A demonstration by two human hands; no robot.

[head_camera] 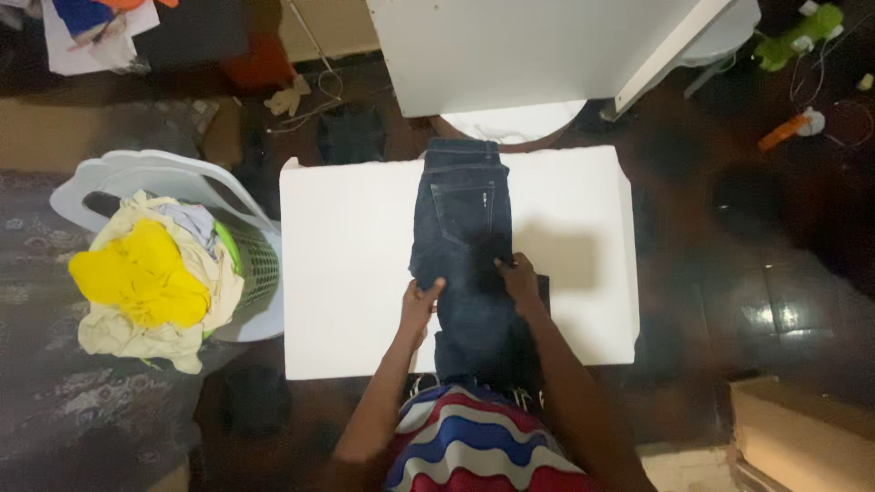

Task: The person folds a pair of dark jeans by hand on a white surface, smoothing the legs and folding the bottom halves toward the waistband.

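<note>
Fingers [504, 265] press jeans [465, 246]; laundry basket [258, 264] stands left of table [346, 273].

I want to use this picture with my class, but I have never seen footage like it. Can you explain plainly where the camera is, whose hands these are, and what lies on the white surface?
The single picture comes from a camera worn on a person's head, looking straight down, so both arms reaching up from the bottom edge are that person's own. On the white table lie dark blue jeans, folded lengthwise, waistband at the far end. The left hand rests on the jeans' left edge; the right hand presses on their right side. Neither lifts anything. To the left stands a laundry basket heaped with yellow and cream clothes.
</note>
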